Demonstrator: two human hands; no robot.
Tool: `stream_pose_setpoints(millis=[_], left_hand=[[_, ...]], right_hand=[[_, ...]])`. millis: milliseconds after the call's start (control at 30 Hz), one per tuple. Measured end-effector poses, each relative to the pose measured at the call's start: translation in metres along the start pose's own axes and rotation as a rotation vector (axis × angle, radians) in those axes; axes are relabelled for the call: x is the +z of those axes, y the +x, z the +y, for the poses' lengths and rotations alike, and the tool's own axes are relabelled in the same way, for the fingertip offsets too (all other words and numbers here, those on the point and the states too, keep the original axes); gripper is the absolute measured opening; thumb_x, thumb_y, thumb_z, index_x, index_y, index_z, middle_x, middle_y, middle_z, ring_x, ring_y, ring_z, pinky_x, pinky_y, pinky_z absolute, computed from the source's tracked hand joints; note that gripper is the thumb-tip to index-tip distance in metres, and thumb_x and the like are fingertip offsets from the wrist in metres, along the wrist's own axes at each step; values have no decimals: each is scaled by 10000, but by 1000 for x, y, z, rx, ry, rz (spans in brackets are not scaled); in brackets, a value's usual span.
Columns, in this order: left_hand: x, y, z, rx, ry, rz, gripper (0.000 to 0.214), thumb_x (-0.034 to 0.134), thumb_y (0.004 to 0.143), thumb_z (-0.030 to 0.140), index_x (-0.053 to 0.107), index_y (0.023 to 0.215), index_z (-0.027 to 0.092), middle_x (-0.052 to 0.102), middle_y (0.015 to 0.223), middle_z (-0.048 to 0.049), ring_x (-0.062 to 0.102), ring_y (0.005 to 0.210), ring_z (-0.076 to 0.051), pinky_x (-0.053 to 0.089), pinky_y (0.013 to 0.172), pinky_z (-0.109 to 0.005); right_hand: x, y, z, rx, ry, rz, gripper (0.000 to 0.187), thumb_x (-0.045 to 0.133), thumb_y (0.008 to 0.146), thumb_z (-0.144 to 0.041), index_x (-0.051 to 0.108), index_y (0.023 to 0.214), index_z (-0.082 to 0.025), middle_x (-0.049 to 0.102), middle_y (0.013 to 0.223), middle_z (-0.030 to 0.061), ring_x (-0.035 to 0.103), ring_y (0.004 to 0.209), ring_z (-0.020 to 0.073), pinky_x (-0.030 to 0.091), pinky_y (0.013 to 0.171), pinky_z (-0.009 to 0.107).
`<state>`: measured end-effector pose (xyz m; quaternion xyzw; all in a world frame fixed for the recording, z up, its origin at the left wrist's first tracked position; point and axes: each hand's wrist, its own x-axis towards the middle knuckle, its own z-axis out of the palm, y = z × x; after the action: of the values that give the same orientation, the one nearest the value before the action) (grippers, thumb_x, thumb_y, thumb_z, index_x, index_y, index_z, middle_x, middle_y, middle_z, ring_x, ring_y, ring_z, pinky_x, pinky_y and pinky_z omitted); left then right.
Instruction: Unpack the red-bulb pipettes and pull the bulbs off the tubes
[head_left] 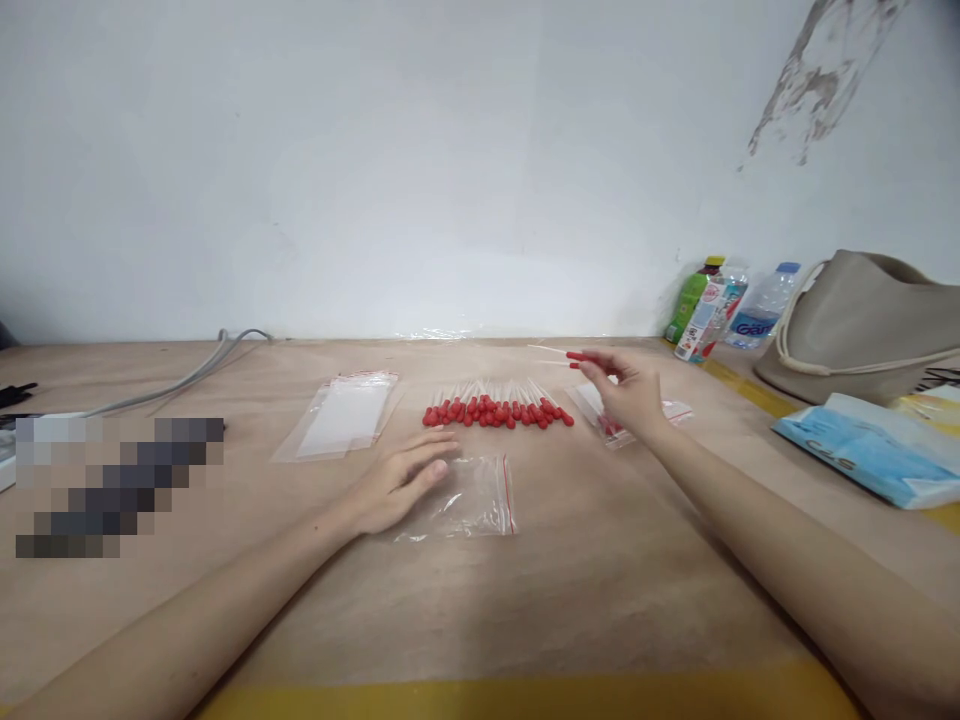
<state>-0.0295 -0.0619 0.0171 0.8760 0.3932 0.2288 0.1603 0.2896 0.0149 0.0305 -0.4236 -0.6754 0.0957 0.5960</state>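
Note:
A row of thin white sticks with red bulb tips (495, 410) lies bunched at the middle of the table, tips toward me. My right hand (630, 395) is raised to the right of the row, pinching two red-tipped sticks (576, 357) that point left. Under that hand lies a clear bag with red-tipped sticks inside (616, 436), partly hidden. In front of the row rests a clear zip bag (480, 505) with a red seal line on its right. My left hand (405, 478) lies over its left end, fingers stretched out and holding nothing.
A stack of clear zip bags (341, 415) lies left of the row. At the right are bottles (761, 310), a carton (705, 318), a grey bag (870, 325) and a blue packet (870, 450). A grey cable (187, 378) and a blurred dark object (127, 490) lie left.

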Motion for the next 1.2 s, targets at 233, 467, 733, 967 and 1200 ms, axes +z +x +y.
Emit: stream_pose_setpoints(millis=[233, 467, 733, 967, 1200], left_hand=[[6, 2, 17, 257, 196, -345, 510, 392, 878, 446, 261, 1356, 326, 180, 1457, -1, 146, 1339, -257, 105, 1089, -485], [13, 1, 11, -61, -32, -88, 397, 250, 926, 412, 478, 1231, 300, 400, 1359, -8, 341, 1261, -215, 242, 1059, -413], [11, 2, -14, -321, 41, 231, 298, 528, 762, 427, 595, 937, 195, 591, 909, -39, 563, 806, -183, 458, 711, -304], [8, 0, -13, -287, 57, 79, 213, 515, 749, 393, 524, 747, 180, 541, 742, 0, 501, 639, -132, 399, 585, -252], [-4, 5, -20, -295, 20, 359, 164, 393, 841, 354, 418, 900, 204, 501, 693, 32, 460, 573, -117, 373, 550, -229]], right_hand=[[34, -27, 20, -425, -345, -293, 255, 431, 853, -192, 646, 986, -222, 659, 971, 55, 551, 843, 187, 476, 767, 368], [33, -28, 19, -449, -329, -249, 264, 474, 847, -292, 600, 1063, -209, 587, 1011, 97, 540, 925, 191, 459, 788, 346], [14, -16, 13, -185, -601, -115, 236, 528, 780, -381, 655, 713, -194, 599, 699, 36, 508, 750, 175, 315, 770, 345], [-8, 5, 0, 174, -1088, -189, 365, 516, 737, -452, 631, 947, -175, 571, 1036, 142, 473, 992, 309, 301, 790, 442], [-48, 29, 24, 485, -1260, -444, 420, 551, 714, -429, 618, 981, -111, 615, 972, 177, 562, 919, 295, 395, 728, 379]])
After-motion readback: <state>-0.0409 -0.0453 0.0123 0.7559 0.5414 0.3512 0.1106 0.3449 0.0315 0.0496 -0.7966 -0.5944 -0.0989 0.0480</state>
